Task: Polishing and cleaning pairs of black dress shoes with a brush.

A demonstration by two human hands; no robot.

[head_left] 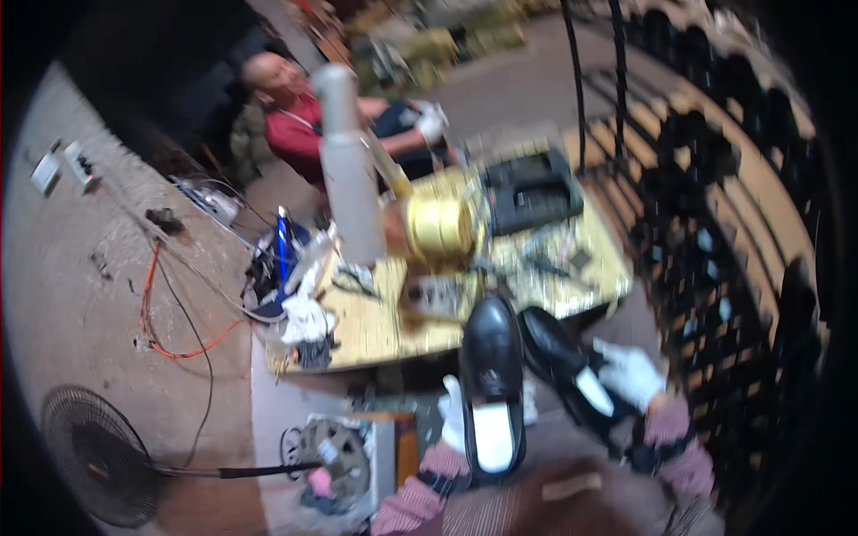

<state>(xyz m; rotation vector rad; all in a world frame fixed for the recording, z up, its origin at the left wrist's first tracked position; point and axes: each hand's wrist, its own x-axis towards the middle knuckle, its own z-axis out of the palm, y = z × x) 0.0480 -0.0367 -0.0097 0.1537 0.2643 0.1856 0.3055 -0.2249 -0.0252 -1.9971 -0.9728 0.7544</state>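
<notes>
Two black leather slip-on shoes with white insoles are held up side by side in front of me, toes pointing away. My left hand [453, 415], in a white glove, grips the left black shoe [492, 348] from beneath, and the shoe hides most of its fingers. In my right hand [631, 373], also gloved in white, is the right black shoe [552, 347], tilted outward and held by its outer side. Both toes are close to the near edge of the workbench [375, 332], and the shoes touch or nearly touch each other.
On the bench are a tall pale bottle [350, 196], a yellow cylinder [440, 223], a black tray [532, 192] and white rags [307, 319]. Shoe racks [697, 241] line the right. A seated person [299, 125] is beyond the bench. A fan [98, 456] stands lower left.
</notes>
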